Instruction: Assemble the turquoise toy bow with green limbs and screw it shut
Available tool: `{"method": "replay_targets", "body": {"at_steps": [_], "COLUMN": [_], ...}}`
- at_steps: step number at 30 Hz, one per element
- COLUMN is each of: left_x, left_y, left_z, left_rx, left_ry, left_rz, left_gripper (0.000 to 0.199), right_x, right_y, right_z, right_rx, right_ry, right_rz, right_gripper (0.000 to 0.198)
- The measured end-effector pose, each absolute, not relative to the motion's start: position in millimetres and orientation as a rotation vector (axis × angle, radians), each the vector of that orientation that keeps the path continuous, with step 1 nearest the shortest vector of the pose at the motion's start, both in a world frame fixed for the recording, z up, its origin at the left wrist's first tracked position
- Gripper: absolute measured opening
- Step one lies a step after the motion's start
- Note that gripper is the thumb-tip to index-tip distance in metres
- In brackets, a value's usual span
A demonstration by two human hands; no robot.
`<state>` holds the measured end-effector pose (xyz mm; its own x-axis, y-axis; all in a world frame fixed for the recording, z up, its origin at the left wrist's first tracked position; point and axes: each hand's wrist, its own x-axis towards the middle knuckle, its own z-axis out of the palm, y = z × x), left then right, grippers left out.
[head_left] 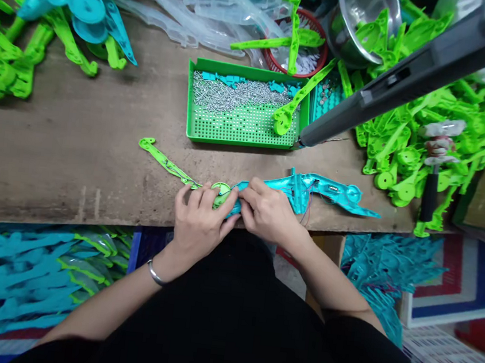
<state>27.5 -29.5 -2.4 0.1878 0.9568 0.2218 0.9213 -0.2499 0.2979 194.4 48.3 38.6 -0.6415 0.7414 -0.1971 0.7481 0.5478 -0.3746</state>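
Near the table's front edge lies a long blue plastic shell half (277, 184), hollow side up, with thin red and dark wires in its right part. A green plastic shell piece (164, 162) with a round hub joins its left end, and a thin wire runs along it. My left hand (201, 217) is closed around the green hub, thumb towards the joint. My right hand (266, 207) pinches at the blue shell's left end, close beside the left fingertips. Whatever is between the right fingertips is too small to make out.
A green perforated tray (238, 138) of screws stands behind the hands. A grey power screwdriver (382, 86) hangs at its right. Green parts (405, 158) pile up at right, with a black-handled hammer (429, 195) on them. Clear plastic pieces (226, 6) and a red basket (324, 54) lie behind.
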Motion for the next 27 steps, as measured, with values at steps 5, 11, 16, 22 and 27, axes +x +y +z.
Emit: {"method": "replay_targets", "body": {"at_steps": [5,11,16,22,27], "left_x": [32.2,34.4,36.1,37.4,37.1], "left_y": [-25.5,-25.6,-28.4,-31.0,-30.5], "left_z": [12.0,14.0,11.9,9.8,11.1], "left_rx": [2.372,2.393,2.291,2.231,2.257], "left_ry": [1.869,1.886,1.859,1.85,1.85], "left_rz": [0.379,0.345,0.384,0.413,0.368], "left_gripper": [0.043,0.044,0.049,0.051,0.05], "right_x": [212.7,218.2,217.2,213.7,217.1], "right_y": [58.4,67.1,71.9,79.6,83.9], "right_z": [39.2,33.2,32.2,37.1,44.2], "right_rx": [1.296,1.262,1.206,1.171,1.143], "right_ry": [2.825,2.822,2.822,2.763,2.727], "right_rz": [-0.85,-0.744,-0.67,-0.745,-0.732], "right_gripper": [0.026,0.027,0.03,0.028,0.031]}}
